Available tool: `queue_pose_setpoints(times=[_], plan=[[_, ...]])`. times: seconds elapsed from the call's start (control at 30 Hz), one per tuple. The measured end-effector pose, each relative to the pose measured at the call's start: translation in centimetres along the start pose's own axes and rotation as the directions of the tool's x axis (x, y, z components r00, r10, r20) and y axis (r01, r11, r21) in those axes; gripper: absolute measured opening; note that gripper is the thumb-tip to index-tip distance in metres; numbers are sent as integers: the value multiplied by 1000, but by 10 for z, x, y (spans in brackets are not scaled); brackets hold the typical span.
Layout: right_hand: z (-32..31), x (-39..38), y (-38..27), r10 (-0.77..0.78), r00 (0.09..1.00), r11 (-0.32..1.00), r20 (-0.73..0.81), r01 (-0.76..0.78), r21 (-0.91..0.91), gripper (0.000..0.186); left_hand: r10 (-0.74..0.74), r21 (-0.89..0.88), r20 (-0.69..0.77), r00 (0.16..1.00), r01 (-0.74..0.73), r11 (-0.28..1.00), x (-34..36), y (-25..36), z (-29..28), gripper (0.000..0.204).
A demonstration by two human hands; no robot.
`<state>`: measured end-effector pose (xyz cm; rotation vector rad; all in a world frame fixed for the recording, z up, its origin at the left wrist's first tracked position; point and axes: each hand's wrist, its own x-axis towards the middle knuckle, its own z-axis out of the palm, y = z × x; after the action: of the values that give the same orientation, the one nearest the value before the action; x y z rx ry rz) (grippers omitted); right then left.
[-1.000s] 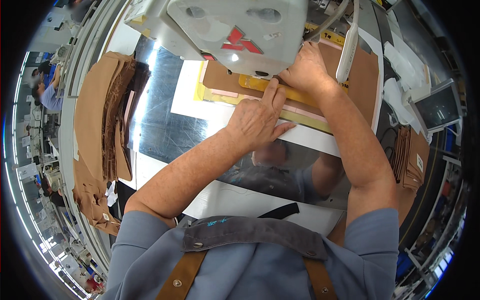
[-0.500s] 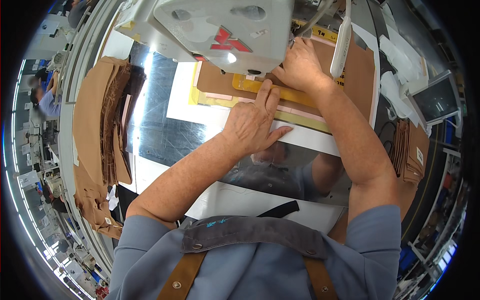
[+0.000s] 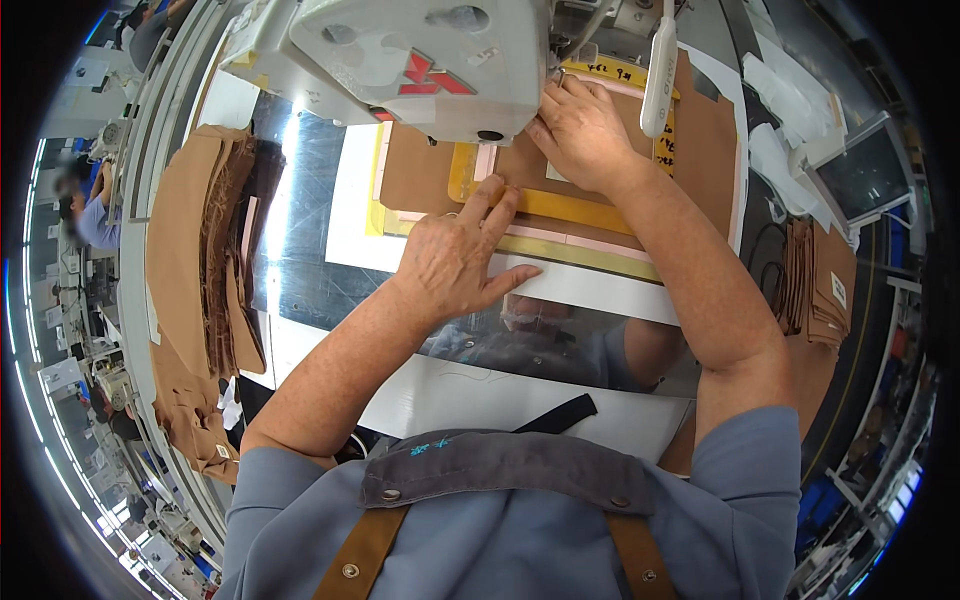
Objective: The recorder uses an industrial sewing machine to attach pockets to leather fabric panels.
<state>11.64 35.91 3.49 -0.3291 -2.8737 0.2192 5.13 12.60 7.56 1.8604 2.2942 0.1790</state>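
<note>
My left hand [image 3: 460, 255] lies with fingers apart at the lower left of a yellow template frame [image 3: 565, 210], its fingertips pressing there. My right hand [image 3: 585, 140] is higher, beside the grey sewing machine head [image 3: 420, 40], its fingers bent together near the metal needle-area fittings; what they may grip is unclear. Under both hands is a brown sheet piece [image 3: 705, 170], on layers with pink strips and an olive-yellow plate [image 3: 610, 258] over a white board [image 3: 610, 286]. A white pen-shaped fitting [image 3: 659, 80] hangs right of my right hand.
Stacked brown pieces lie at left [image 3: 185, 250] and right [image 3: 825, 285]. A small screen [image 3: 850, 170] and white crumpled material [image 3: 775, 90] are at right, a dark strip [image 3: 560, 410] at the front. A co-worker [image 3: 95, 205] is at far left, beyond the rails.
Both hands have moved left with the template and brown sheet, my left hand also slightly down. More of the yellow frame's right side now shows. The machine appears further up-left in the picture.
</note>
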Motion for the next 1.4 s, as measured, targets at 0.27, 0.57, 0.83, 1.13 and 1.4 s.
queue_pose_setpoints(times=[0.27,0.57,0.83,1.13,1.4], plan=[[10,-12,-4,-21,991,995,-134,34,93,36,34,-32,-52,998,-36,999,-14,5,-1,83],[7,-23,-14,-81,958,969,-275,140,202,30,62,-79,-58,996,-66,995,-32,6,7,77],[4,-37,-26,-72,970,964,-232,128,235,33,39,-59,7,999,-39,997,-48,12,11,79],[3,-50,-38,-94,969,968,-228,143,207,37,47,-95,-15,999,-48,994,-63,18,10,76],[-3,-60,-49,-93,974,959,-207,144,245,35,76,-117,-14,997,-77,990,-72,21,6,74]])
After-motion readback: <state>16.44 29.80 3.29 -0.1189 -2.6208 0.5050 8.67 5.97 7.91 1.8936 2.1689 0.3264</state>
